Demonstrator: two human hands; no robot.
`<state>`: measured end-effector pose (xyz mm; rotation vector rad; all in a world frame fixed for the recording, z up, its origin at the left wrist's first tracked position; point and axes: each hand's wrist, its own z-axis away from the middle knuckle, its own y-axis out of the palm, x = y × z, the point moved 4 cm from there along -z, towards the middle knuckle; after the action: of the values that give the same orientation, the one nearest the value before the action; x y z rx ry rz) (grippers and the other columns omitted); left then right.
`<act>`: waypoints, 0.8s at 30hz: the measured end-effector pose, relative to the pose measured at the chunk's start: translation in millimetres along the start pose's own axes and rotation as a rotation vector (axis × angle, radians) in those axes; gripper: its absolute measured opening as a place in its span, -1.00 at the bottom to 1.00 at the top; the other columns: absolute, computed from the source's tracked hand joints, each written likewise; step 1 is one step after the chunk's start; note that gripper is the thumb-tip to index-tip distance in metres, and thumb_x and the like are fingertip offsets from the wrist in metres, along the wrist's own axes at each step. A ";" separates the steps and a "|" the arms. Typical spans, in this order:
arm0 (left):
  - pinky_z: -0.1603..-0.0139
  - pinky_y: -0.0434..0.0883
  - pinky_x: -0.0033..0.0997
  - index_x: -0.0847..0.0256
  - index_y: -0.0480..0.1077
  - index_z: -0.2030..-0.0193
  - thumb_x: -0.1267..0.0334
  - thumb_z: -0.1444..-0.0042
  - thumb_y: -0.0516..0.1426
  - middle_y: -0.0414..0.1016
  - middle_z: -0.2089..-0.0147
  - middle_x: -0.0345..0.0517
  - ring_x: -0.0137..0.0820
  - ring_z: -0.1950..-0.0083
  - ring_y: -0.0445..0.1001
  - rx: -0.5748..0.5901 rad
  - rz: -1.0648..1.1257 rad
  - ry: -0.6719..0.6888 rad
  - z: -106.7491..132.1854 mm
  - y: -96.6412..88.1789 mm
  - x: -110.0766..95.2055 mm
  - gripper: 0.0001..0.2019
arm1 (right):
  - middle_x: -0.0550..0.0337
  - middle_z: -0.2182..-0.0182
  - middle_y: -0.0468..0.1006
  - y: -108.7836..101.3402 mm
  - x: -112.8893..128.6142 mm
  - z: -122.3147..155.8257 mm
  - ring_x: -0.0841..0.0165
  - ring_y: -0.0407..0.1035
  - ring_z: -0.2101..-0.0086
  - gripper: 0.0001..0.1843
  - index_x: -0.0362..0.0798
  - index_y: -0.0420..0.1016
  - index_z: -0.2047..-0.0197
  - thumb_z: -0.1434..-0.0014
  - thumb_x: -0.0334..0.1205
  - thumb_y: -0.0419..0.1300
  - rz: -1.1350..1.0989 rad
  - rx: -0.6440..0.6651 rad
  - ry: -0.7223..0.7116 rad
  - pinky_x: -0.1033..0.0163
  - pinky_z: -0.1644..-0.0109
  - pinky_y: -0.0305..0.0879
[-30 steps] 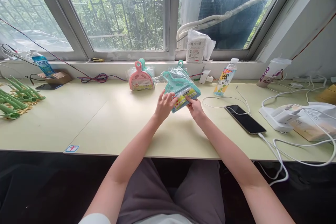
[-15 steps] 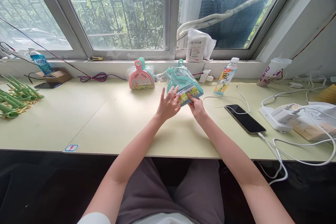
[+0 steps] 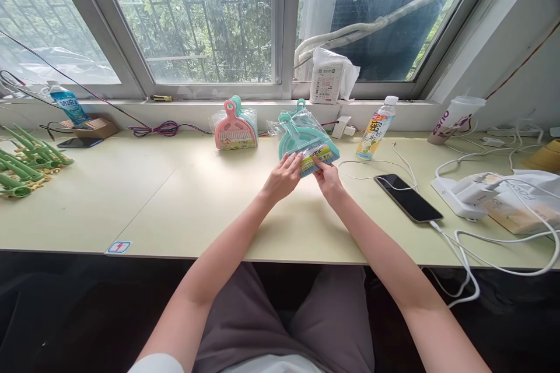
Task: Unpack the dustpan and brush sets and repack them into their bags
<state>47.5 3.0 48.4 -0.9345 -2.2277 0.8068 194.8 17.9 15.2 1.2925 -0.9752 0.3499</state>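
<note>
A teal mini dustpan and brush set (image 3: 301, 138) in clear plastic wrap, with a yellow label along its lower edge, lies tilted on the desk in front of me. My right hand (image 3: 328, 179) grips its lower right edge, thumb on top of the label and the other fingers underneath. Over the lower left corner, my left hand (image 3: 283, 177) has its fingers close together on the wrap; its thumb is hidden. Another teal handle sticks out behind this set. To the left stands a stack of wrapped sets with a pink dustpan set (image 3: 236, 131) in front.
To the right are a drink bottle (image 3: 377, 128), a black phone (image 3: 409, 198), a plastic cup (image 3: 456, 119) and a power strip (image 3: 466, 198) with white cables. Green plastic parts (image 3: 26, 163) and a blue bottle (image 3: 70, 105) are at the left. A window runs behind the desk.
My left hand's spread fingers have come together and moved down onto the set's lower left corner. The wrap's loose end has shifted; my right hand keeps its grip.
</note>
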 end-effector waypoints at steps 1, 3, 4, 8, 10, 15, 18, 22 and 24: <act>-0.39 0.16 -0.12 0.40 0.32 -0.20 0.43 -0.23 -0.09 0.26 -0.30 0.09 -0.21 -0.31 0.26 -0.007 -0.001 0.006 0.1 -1.1 -0.8 -0.57 | 0.15 0.25 0.62 0.0 0.6 0.1 0.28 0.50 0.12 -0.75 -0.09 0.51 0.27 0.09 -0.34 0.38 -0.006 -0.002 -0.002 0.22 0.02 0.50; -0.35 0.21 -0.13 0.38 0.35 -0.19 0.38 -0.25 -0.08 0.31 -0.27 0.09 -0.21 -0.26 0.31 -0.027 -0.003 -0.009 0.5 -3.7 -2.1 -0.59 | 0.15 0.27 0.63 0.0 1.6 0.8 0.29 0.51 0.14 -0.72 -0.09 0.51 0.27 0.11 -0.34 0.40 -0.009 -0.005 -0.010 0.24 0.04 0.50; -0.31 0.25 -0.14 0.36 0.36 -0.17 0.34 -0.26 -0.07 0.34 -0.25 0.08 -0.22 -0.22 0.35 -0.034 -0.003 -0.027 0.7 -4.7 -2.5 -0.60 | 0.16 0.28 0.62 0.3 1.6 1.4 0.30 0.51 0.16 -0.71 -0.09 0.51 0.28 0.13 -0.33 0.41 -0.002 -0.002 -0.014 0.24 0.05 0.51; -0.02 0.43 -0.27 0.22 0.42 -0.10 0.21 -0.29 -0.06 0.49 -0.05 0.06 -0.27 -0.01 0.46 -0.038 -0.010 -0.151 1.9 -5.4 -0.1 -0.64 | 0.14 0.35 0.62 4.9 -2.9 5.5 0.27 0.52 0.22 -0.69 -0.09 0.53 0.32 0.18 -0.26 0.45 0.099 0.049 -0.010 0.19 0.11 0.51; 0.09 0.44 -0.31 0.17 0.42 -0.08 0.21 -0.30 -0.07 0.51 0.07 0.04 -0.29 0.06 0.46 -0.043 -0.027 -0.211 2.7 -4.4 3.8 -0.65 | 0.14 0.38 0.62 8.7 -7.1 8.4 0.26 0.51 0.26 -0.67 -0.11 0.55 0.34 0.22 -0.22 0.47 0.170 0.087 -0.003 0.17 0.15 0.50; 0.11 0.39 -0.34 0.15 0.31 -0.23 0.27 -0.29 -0.06 0.48 0.18 0.02 -0.27 0.10 0.42 -0.061 -0.045 -0.262 4.4 -0.9 13.5 -0.60 | 0.15 0.41 0.61 17.7 -13.5 16.1 0.31 0.48 0.35 -0.62 -0.13 0.59 0.35 0.29 -0.18 0.49 0.268 0.158 0.007 0.19 0.24 0.44; 0.05 0.35 -0.26 0.15 0.26 -0.27 0.28 -0.29 -0.08 0.46 0.18 0.03 -0.23 0.10 0.41 -0.059 -0.058 -0.290 4.3 -1.1 14.9 -0.58 | 0.17 0.44 0.60 21.2 -11.9 19.6 0.31 0.46 0.37 -0.60 -0.13 0.59 0.37 0.34 -0.18 0.50 0.296 0.172 0.005 0.20 0.28 0.41; 0.01 0.30 -0.20 0.27 0.24 -0.28 0.32 -0.27 -0.11 0.47 0.14 0.10 -0.19 0.06 0.41 0.001 -0.062 -0.221 2.5 -1.8 7.8 -0.55 | 0.21 0.49 0.57 23.2 -9.3 21.5 0.34 0.42 0.40 -0.60 -0.13 0.58 0.41 0.39 -0.17 0.51 0.326 0.177 0.007 0.23 0.31 0.37; 0.02 0.29 -0.20 0.33 0.23 -0.28 0.34 -0.27 -0.12 0.47 0.12 0.12 -0.18 0.05 0.41 0.024 -0.067 -0.174 2.2 -1.8 4.2 -0.53 | 0.23 0.51 0.56 22.7 -9.8 21.1 0.37 0.40 0.42 -0.59 -0.13 0.57 0.43 0.40 -0.17 0.51 0.338 0.176 0.008 0.25 0.33 0.36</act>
<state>42.8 4.6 49.4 -0.8005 -2.3786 0.9119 164.5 8.1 21.6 1.2803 -1.1786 0.7142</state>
